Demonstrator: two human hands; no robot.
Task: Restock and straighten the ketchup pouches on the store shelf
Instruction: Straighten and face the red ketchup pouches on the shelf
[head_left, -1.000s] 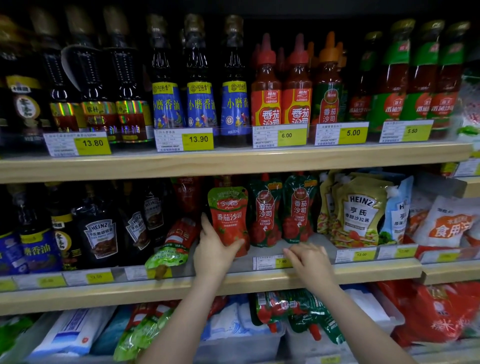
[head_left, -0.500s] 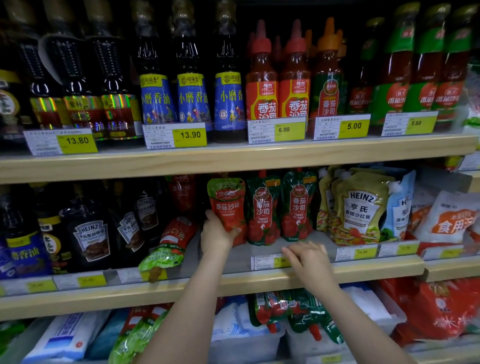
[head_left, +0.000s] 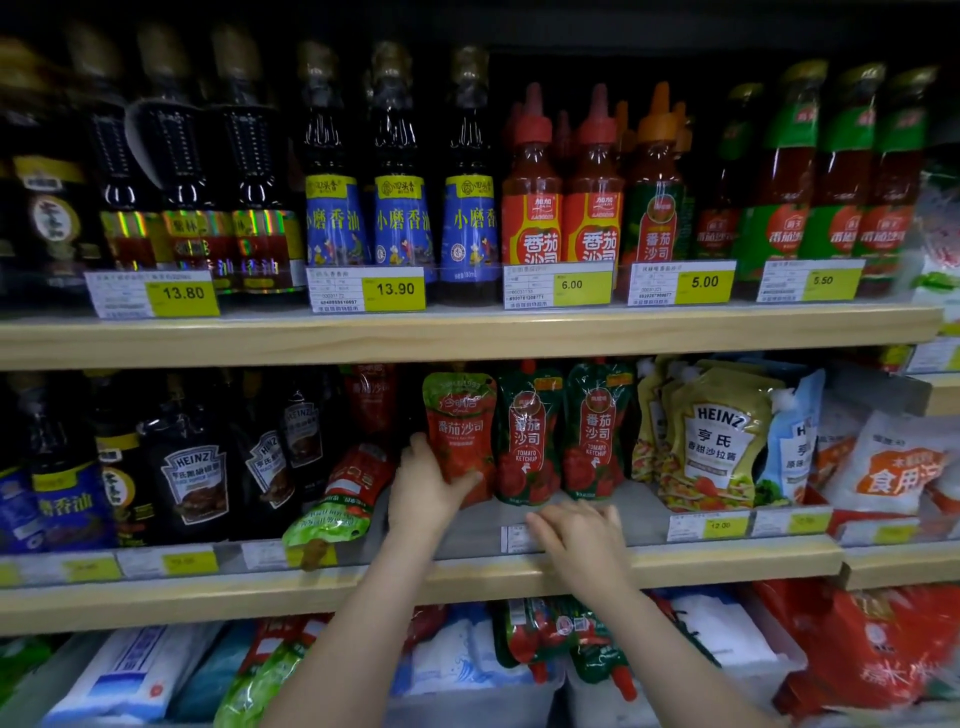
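Pale wood shelf edge (head_left: 675, 564) nearest; right hand (head_left: 582, 540) rests there flat, fingers loose, grasping nothing. Beyond, left hand (head_left: 423, 491) clasps the red ketchup pouch (head_left: 460, 426), upright beside two green-topped pouches (head_left: 563, 431). Straightening step, likely; next, square it up, then right the toppled pouch (head_left: 340, 499) at left.

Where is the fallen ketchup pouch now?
The fallen ketchup pouch lies tilted on the middle shelf, left of the left hand, beside the dark Heinz bottles.
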